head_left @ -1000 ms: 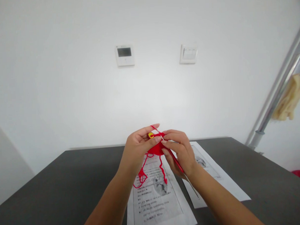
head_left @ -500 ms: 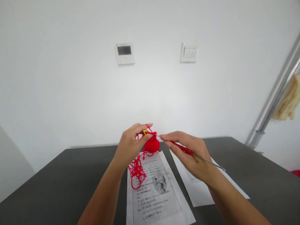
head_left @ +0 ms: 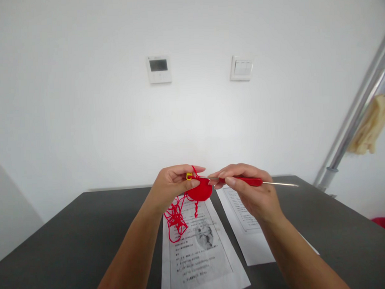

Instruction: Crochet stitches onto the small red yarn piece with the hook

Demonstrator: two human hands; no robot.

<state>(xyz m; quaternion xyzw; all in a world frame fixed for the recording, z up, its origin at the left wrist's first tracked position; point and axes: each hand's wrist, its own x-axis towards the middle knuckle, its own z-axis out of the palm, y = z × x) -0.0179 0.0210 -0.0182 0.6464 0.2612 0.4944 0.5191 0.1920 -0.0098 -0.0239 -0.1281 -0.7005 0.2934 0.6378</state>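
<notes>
We count two hands, one red yarn piece, one hook, one yellow clip, one tangle of loose yarn and two printed sheets. On the wall are one display panel (head_left: 158, 70) and one switch plate (head_left: 241, 68); to the right, one metal pole (head_left: 352, 124) and one pale yellow cloth (head_left: 368, 123).

The red yarn piece (head_left: 201, 192) is plain bright red, small and rounded, its lower edge curved and its surface dense; the single stitches are too small for us to make out. A short twisted tail hangs beneath it, and a strand rises from its top edge to the left forefinger. The yellow clip (head_left: 189, 176) sits at its upper left.

We see it held above the tabletop (head_left: 88, 241), over the far end of the left sheet (head_left: 199, 262). The left grip (head_left: 171, 184) is pinched closed on it, thumb across its front. The right grip (head_left: 251, 191) is closed round the red-handled hook (head_left: 251, 181), whose thin front end meets the piece's upper right edge; whether it passes through a stitch we cannot tell.

The tangle of loose yarn (head_left: 176, 220) hangs below the left grip, in front of the left sheet. The right sheet (head_left: 252, 239) lies partly behind the right forearm.
</notes>
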